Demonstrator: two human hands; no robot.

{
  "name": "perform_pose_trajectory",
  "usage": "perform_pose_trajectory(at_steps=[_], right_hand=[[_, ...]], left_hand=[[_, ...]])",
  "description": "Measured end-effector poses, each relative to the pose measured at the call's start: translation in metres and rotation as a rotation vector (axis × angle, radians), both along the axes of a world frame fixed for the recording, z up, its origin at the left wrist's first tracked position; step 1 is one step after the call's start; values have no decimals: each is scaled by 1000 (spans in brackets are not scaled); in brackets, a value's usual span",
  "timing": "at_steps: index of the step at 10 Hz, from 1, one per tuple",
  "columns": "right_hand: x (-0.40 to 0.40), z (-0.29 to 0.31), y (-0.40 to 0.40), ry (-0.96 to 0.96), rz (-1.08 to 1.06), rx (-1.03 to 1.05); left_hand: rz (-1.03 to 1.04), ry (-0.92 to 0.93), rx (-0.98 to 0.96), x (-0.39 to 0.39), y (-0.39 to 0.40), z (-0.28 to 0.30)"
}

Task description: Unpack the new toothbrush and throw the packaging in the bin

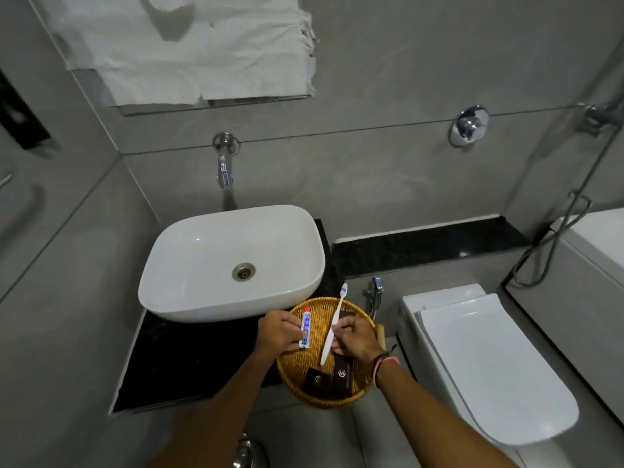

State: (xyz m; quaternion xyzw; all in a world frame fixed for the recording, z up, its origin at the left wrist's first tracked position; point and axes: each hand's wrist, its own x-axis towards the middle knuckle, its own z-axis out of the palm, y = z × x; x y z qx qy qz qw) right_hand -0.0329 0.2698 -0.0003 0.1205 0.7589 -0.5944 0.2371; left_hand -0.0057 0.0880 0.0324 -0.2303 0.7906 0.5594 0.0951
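Note:
A white toothbrush (334, 322) with blue bristles is held upright-tilted over a round wicker basket (297, 363), gripped at mid-handle by my right hand (354, 339). My left hand (278, 332) pinches a small white, blue and red toothpaste tube (305, 327) above the basket's left side. Inside the basket lie two dark brown packets (315, 381) with a gold logo; a third dark packet (347, 315) shows behind my right hand.
A white basin (202, 265) sits on the black counter (175, 366) left of the basket, under a wall tap (224, 173). A closed white toilet (489, 366) stands to the right. A round metal object (246, 450) lies on the floor below.

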Motion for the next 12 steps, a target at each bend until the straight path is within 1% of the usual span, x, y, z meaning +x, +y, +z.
perform_pose_trajectory(at_steps=[1, 2, 3, 4, 5, 6, 8, 10, 11, 12], right_hand=[[-15, -4, -7, 8, -2, 104], [-31, -14, -15, 43, 36, 250], [-39, -16, -22, 38, 35, 332], [-45, -18, -23, 4, 32, 376], [-52, -22, -21, 5, 51, 390], [-55, -24, -20, 23, 56, 401], [-56, -23, -20, 51, 72, 434], [-53, -24, -18, 66, 71, 458], [-51, -21, -16, 97, 78, 482], [-47, -12, -16, 137, 66, 495]], left_hand=[[-15, -6, -77, -12, 4, -8], [-103, -9, -301, -27, 12, -16], [-164, 0, -474, -38, 22, -21], [-225, 2, -575, -44, 31, -31], [-263, 19, -629, -48, 34, -41], [-272, 46, -635, -50, 34, -47], [-304, 160, -626, -45, 33, -50], [-419, 182, -672, -36, 31, -44], [-516, 206, -704, -30, 26, -39], [-518, 380, -922, -20, 10, -27]])
